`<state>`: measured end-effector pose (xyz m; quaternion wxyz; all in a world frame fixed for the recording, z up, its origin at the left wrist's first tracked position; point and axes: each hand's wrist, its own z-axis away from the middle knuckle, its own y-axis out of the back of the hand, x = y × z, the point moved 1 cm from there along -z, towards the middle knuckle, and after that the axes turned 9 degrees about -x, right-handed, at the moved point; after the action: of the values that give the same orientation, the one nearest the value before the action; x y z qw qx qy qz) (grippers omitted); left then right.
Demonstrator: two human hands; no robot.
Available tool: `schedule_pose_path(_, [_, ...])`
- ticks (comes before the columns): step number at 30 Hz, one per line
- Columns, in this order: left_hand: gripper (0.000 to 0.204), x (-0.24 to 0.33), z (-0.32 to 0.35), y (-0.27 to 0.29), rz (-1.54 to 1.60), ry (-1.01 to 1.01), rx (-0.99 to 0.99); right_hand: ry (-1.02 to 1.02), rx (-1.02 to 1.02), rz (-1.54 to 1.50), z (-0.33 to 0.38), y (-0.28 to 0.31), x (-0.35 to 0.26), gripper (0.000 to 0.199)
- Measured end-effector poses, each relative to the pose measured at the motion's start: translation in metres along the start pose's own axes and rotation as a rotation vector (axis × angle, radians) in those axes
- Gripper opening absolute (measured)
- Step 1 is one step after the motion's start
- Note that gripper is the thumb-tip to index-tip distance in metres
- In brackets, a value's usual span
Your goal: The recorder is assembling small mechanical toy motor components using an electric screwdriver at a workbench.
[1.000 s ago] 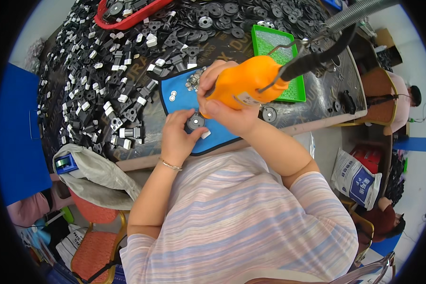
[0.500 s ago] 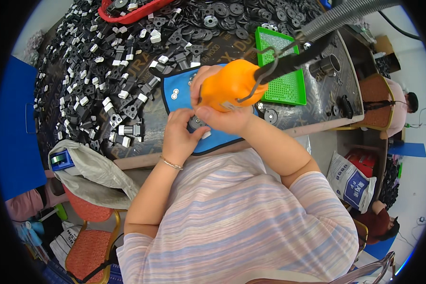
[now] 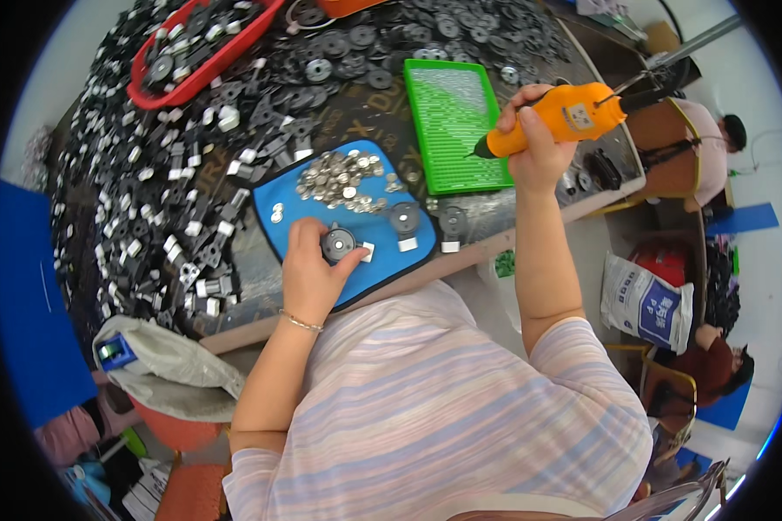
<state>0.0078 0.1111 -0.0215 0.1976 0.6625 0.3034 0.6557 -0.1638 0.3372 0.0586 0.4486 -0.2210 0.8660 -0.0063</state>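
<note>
My left hand point(image 3: 308, 265) has its thumb and fingers closed around a black round part point(image 3: 340, 244) with a silver centre and a white block at its side, resting on a blue mat point(image 3: 381, 271). My right hand point(image 3: 539, 143) grips an orange electric screwdriver point(image 3: 552, 120), lying nearly level, its dark tip pointing left above a green tray point(image 3: 456, 181) of tiny screws. On the mat, beyond my left hand, is a heap of small silver metal discs point(image 3: 343, 180). Two similar black parts stand to the right: one part point(image 3: 404, 217) on the mat, another part point(image 3: 452, 222) just past its edge.
Loose black and white parts point(image 3: 182, 208) cover the table's left side. A red basket point(image 3: 148, 95) of parts stands at the far left, and black discs point(image 3: 434, 30) are heaped along the back. The screwdriver hangs from a rod point(image 3: 695, 43) at upper right. Other people sit off to the right.
My right hand has carried the screwdriver away from the part in my left hand, to the right over the green tray, and tipped it sideways. My left hand keeps hold of the part.
</note>
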Motion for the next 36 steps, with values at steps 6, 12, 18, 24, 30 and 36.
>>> schedule_pose_path(6, [0.057,0.018,-0.006,-0.007,0.126,-0.049,-0.294,0.008,0.166,0.141,0.009,0.045,0.011,0.019])
schedule_pose_path(12, [0.055,0.007,-0.003,-0.018,0.296,-0.055,-0.372,-0.002,0.153,0.086,0.013,0.052,0.014,0.021])
schedule_pose_path(18, [0.052,0.011,-0.008,-0.025,0.319,-0.060,-0.352,-0.008,0.149,0.070,0.014,0.047,0.017,0.022])
schedule_pose_path(24, [0.052,0.017,-0.019,-0.031,0.246,-0.120,-0.338,0.006,0.147,0.089,0.014,0.046,0.016,0.021])
schedule_pose_path(30, [0.053,0.020,-0.023,-0.036,0.258,-0.141,-0.327,-0.005,0.145,0.071,0.017,0.048,0.017,0.020])
schedule_pose_path(36, [0.051,0.021,-0.026,-0.040,0.272,-0.177,-0.329,-0.001,0.122,0.074,0.015,0.044,0.016,0.020])
